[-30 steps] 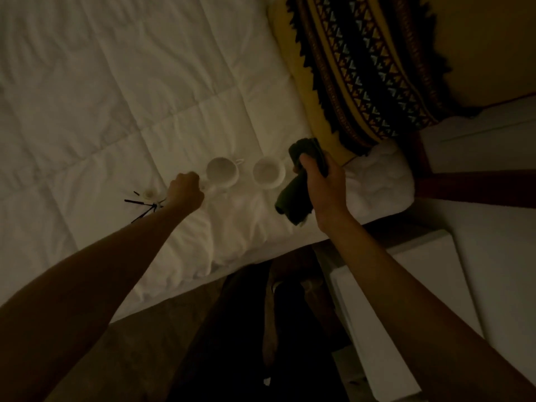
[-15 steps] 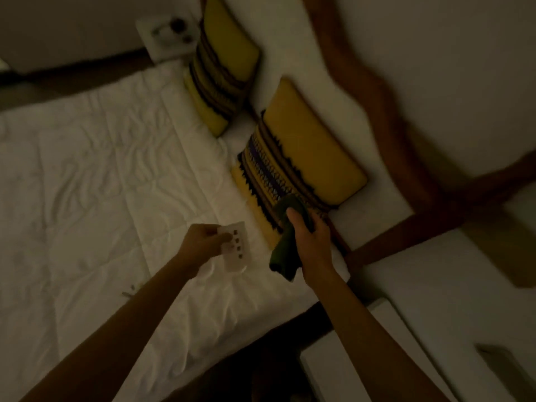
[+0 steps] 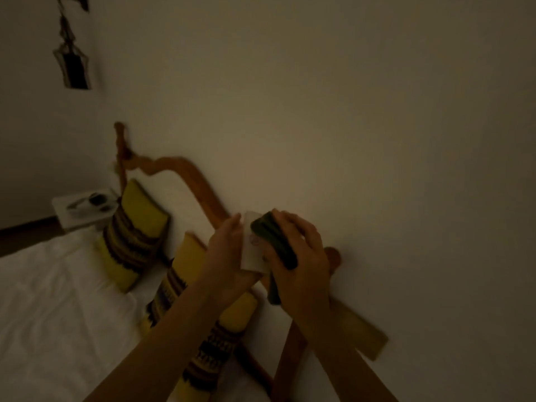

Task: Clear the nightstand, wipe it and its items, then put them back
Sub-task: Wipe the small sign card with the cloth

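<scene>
Raised since earlier, left hand (image 3: 224,256) holds remote (image 3: 252,250) against right hand's (image 3: 301,256) cloth (image 3: 274,242).

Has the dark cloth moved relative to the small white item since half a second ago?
Yes. The dark cloth, then beside it, now presses on the white item before the headboard.

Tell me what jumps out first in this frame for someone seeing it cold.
Centre frame, the left hand holds a small white card-like item upright while the right hand presses a dark green cloth against its face. Behind and to the left, two yellow patterned pillows lean on a curved wooden headboard over white bedding. The room is dim, with bare wall filling the upper frame.
</scene>
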Available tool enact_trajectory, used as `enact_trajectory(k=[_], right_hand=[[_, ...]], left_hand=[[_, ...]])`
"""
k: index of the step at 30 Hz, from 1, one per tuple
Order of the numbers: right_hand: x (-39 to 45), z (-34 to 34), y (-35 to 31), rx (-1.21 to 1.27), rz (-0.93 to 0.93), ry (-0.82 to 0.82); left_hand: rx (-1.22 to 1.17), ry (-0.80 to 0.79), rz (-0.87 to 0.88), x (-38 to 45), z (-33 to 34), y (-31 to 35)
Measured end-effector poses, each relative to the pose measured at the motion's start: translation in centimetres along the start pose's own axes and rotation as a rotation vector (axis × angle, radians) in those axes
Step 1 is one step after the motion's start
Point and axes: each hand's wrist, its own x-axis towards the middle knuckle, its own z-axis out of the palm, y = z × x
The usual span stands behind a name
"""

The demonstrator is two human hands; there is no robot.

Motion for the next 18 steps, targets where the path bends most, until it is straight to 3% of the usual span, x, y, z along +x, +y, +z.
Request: enact_trajectory(k=[4,9,13,18], right_hand=[[0.5,-3.6,0.0,-0.189,-0.368,-0.141],[2.2,-7.6,0.1,-0.273,-0.622,-0.207],[5.2,-10.6,-0.6,-0.258,-0.600,-0.175],[8.8,-12.0,-1.9,-0.243,-0.392,0.120]], left_hand=[[0.098,-0.106,-0.066,0.5,4.5,0.9],[0.183,-0.211,-0.094,0.6,8.1,2.0],[0.201,-0.311,-0.080,1.2,9.6,2.2],[0.206,-0.424,-0.031,1.2,11.3,2.4]])
